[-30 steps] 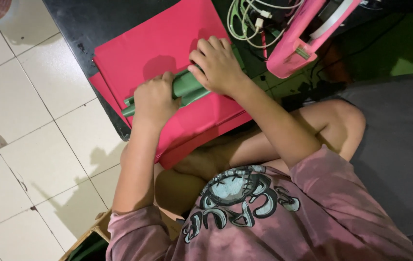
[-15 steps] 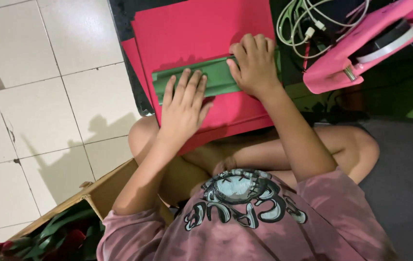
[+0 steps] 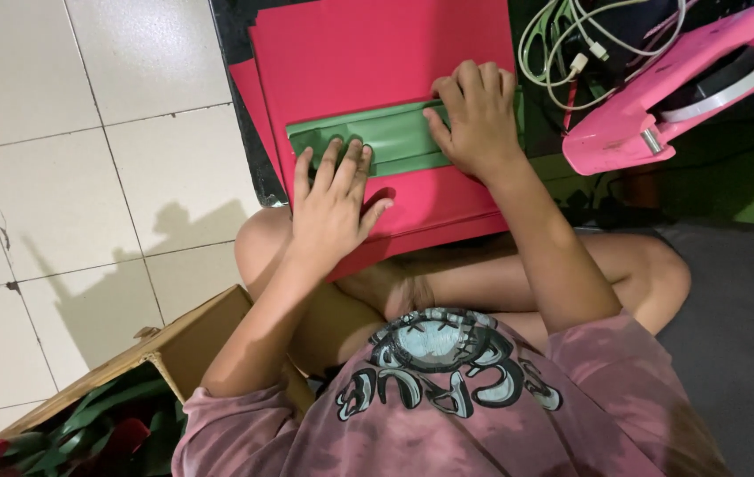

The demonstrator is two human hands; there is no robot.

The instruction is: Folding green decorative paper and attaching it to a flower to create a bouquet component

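A green strip of paper (image 3: 395,137) lies flat across a stack of red paper sheets (image 3: 377,53) that rests on my lap and a dark mat. My left hand (image 3: 333,199) presses flat on the strip's left end, fingers spread. My right hand (image 3: 476,115) presses down on the strip's right part, fingers bent over its upper edge. Neither hand grips anything.
A pink tape dispenser (image 3: 659,88) sits at the upper right beside tangled white cables (image 3: 562,40). A cardboard box (image 3: 183,344) with red flowers and green leaves (image 3: 103,437) stands at the lower left on the white tiled floor (image 3: 86,159). My crossed legs are below the sheets.
The green piece, rolled and gripped a second ago, now lies flattened as a strip. Both hands have spread apart along it and press it down. The camera view has shifted.
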